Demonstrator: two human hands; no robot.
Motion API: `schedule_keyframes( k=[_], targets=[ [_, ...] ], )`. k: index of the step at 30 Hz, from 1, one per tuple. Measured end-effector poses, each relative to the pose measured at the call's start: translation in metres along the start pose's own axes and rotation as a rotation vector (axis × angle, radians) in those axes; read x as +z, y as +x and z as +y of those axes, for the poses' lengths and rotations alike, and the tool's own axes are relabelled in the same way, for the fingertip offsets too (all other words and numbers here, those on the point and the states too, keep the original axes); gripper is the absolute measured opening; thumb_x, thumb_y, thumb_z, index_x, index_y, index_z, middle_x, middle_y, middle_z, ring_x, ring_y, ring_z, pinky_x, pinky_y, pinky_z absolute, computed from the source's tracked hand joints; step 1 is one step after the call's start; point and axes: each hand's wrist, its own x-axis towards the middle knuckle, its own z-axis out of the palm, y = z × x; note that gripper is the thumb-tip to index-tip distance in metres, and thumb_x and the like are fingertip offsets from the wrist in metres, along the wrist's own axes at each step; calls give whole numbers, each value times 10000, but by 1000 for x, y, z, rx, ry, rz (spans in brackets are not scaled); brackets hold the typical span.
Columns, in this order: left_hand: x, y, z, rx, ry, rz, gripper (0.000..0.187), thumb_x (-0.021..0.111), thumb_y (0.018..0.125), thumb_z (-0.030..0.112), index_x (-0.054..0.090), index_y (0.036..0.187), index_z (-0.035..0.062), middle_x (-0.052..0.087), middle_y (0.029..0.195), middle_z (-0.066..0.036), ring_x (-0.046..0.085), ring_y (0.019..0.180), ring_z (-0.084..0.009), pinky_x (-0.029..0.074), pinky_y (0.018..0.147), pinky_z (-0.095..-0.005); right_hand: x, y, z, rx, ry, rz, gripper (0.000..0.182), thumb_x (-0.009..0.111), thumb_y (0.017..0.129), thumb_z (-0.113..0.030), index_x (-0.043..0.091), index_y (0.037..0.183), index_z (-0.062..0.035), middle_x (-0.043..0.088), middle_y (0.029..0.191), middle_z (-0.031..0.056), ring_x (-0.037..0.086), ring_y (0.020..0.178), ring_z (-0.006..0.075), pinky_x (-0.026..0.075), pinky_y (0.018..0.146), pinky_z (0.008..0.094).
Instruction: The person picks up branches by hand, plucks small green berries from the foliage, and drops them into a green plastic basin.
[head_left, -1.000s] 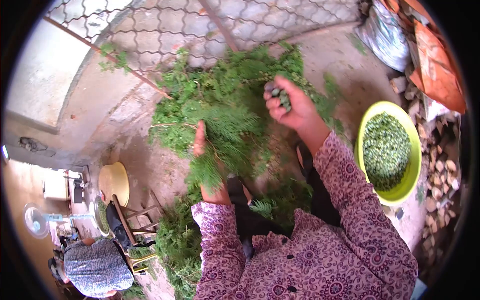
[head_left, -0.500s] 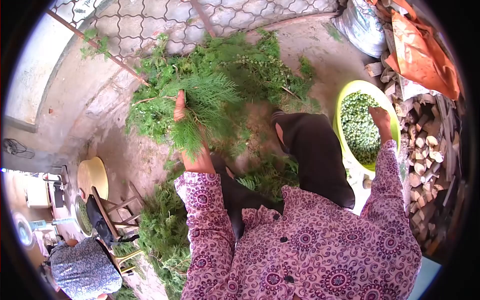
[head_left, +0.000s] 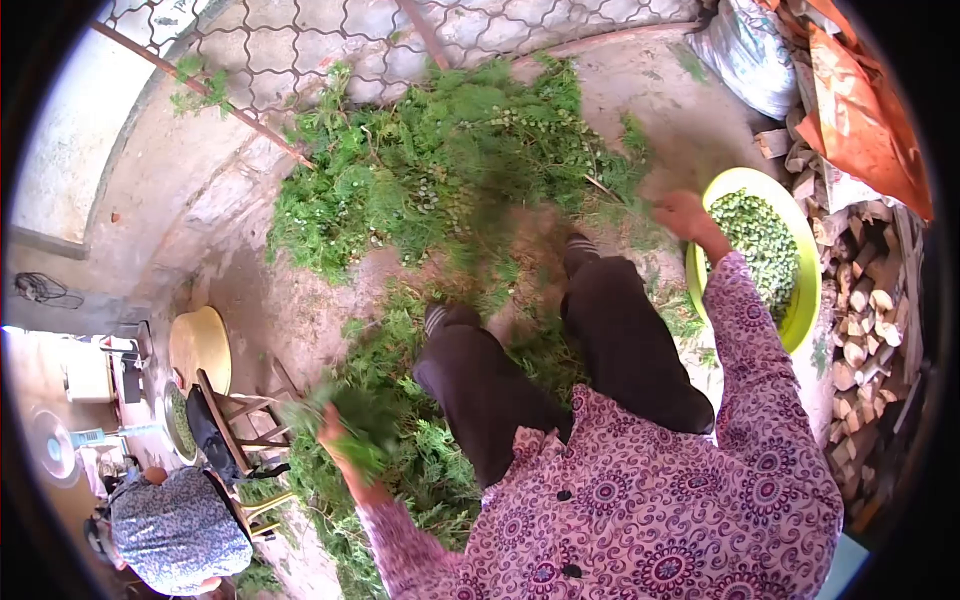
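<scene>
My left hand [head_left: 335, 440] is low on the left, closed on a feathery green branch [head_left: 372, 432] that is blurred by motion. Under and around it lies a heap of cut green branches [head_left: 440, 465] beside my left leg. My right hand [head_left: 685, 215] is at the left rim of the yellow-green basin [head_left: 808, 300], its fingers smeared and pointing away from the basin. Small round green seed cones [head_left: 755, 240] fill much of the basin. In front of my feet spreads a larger pile of leafy branches [head_left: 400, 190], with pale green cones among the leaves.
Stacked firewood [head_left: 860, 320] stands right of the basin, below an orange sheet [head_left: 860, 120] and a white sack [head_left: 745, 60]. A metal lattice [head_left: 300, 50] borders the far side. At left, another person [head_left: 180, 530] sits near a wooden chair [head_left: 240, 420] and a yellow tub [head_left: 200, 350].
My left hand has swung from over the front pile down to the heap at the left, still with a branch. My right hand has come out of the basin's cones to its left rim.
</scene>
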Motion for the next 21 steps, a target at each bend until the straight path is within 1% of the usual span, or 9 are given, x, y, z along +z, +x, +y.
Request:
schedule_keyframes(
  k=[1, 2, 3, 4, 6, 10, 14, 19, 21],
  targets=[
    [21, -38, 4, 72, 166, 175, 373, 553, 810, 346, 533, 986, 18, 531, 809, -75, 506, 751, -228, 421, 726, -381, 16, 10, -9, -86, -37, -6, 318, 552, 706, -322, 625, 785, -23, 598, 763, 170, 578, 758, 310, 452, 722, 384],
    [6, -49, -23, 170, 625, 275, 465, 587, 773, 360, 515, 1052, -5, 573, 906, -115, 538, 760, -220, 448, 676, -347, 28, 19, -20, -124, -12, -76, 317, 552, 697, -323, 623, 766, -22, 591, 746, 171, 571, 750, 319, 447, 715, 399],
    [-11, -59, -42, -197, 996, 328, 590, 643, 693, 414, 519, 1084, -10, 581, 982, -168, 571, 781, -250, 464, 689, -340, 40, 29, -29, -163, 12, -147, 316, 553, 688, -325, 620, 748, -22, 583, 729, 173, 565, 742, 327, 442, 707, 413],
    [-7, -83, -36, -189, 1032, 101, 602, 695, 642, 409, 554, 1044, -16, 598, 914, -201, 577, 836, -295, 456, 732, -400, 63, 42, -31, -219, 16, -202, 313, 553, 685, -318, 619, 748, -19, 583, 731, 176, 564, 743, 330, 440, 703, 417],
    [-19, -109, -53, -366, 1378, -93, 524, 674, 647, 390, 589, 935, -39, 620, 857, -161, 588, 771, -295, 460, 690, -388, 87, 59, -52, -295, 28, -290, 305, 552, 680, -299, 617, 744, -8, 582, 731, 186, 564, 737, 337, 439, 692, 421],
    [-9, -108, -31, -296, 1579, -195, 484, 681, 628, 372, 598, 867, -41, 621, 777, -153, 593, 724, -278, 462, 647, -368, 139, 91, -90, -401, 80, -435, 284, 549, 666, -258, 613, 737, 9, 582, 733, 203, 564, 715, 352, 441, 677, 427],
    [34, -55, -7, -197, 1427, -161, 434, 688, 607, 329, 606, 878, 0, 590, 741, -191, 590, 730, -291, 462, 627, -385, 195, 114, -121, -455, 52, -624, 343, 568, 667, -292, 604, 855, -7, 591, 816, 193, 559, 784, 347, 437, 701, 421],
    [78, 11, -7, 66, 1447, -328, 411, 656, 676, 294, 567, 963, 14, 574, 858, -176, 560, 817, -322, 446, 691, -398, 267, 124, -134, -657, -70, -790, 270, 561, 666, -195, 607, 847, -1, 596, 815, 189, 568, 787, 347, 442, 693, 435],
    [103, 29, -1, 52, 1450, -384, 422, 654, 682, 297, 559, 987, 22, 572, 880, -175, 554, 836, -323, 442, 705, -399, 300, 119, -132, -718, -47, -814, 224, 553, 670, -161, 604, 822, -5, 592, 839, 192, 568, 793, 349, 444, 675, 437]
  ],
)
